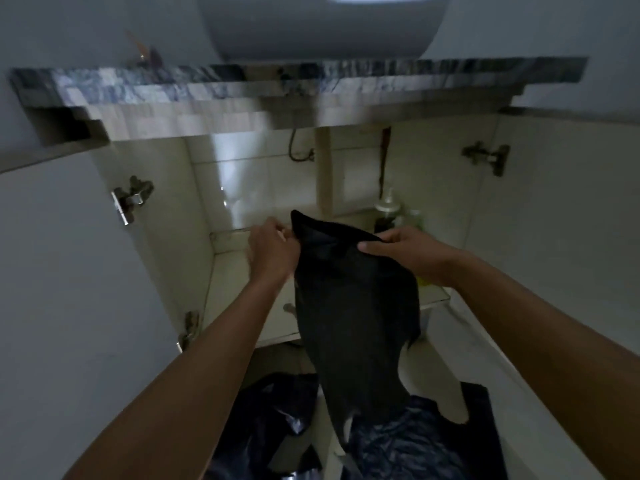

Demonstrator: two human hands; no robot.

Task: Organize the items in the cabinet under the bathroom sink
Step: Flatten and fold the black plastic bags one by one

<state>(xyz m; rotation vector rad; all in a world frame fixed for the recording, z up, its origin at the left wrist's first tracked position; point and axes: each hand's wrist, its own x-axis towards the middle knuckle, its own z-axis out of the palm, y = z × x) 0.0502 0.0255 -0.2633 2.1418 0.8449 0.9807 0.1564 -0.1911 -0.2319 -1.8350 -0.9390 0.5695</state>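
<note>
Holding a black bag (pixel 353 306) before the cabinet (pixel 239 282), top edge pinched by left grip (pixel 273 251) and right grip (pixel 408 254); next, likely folding flat, then stowing inside.

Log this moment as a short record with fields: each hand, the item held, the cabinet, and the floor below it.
left hand: pinches the upper left edge of the black bag
right hand: holds the bag's upper right edge, thumb on the front
black bag: hangs limp from both hands, in front of the cabinet opening
cabinet: both doors swung open
pump bottle: stands at the cabinet's right rear, with other containers too dim to identify
floor: more dark plastic bags lie crumpled below the cabinet
</note>
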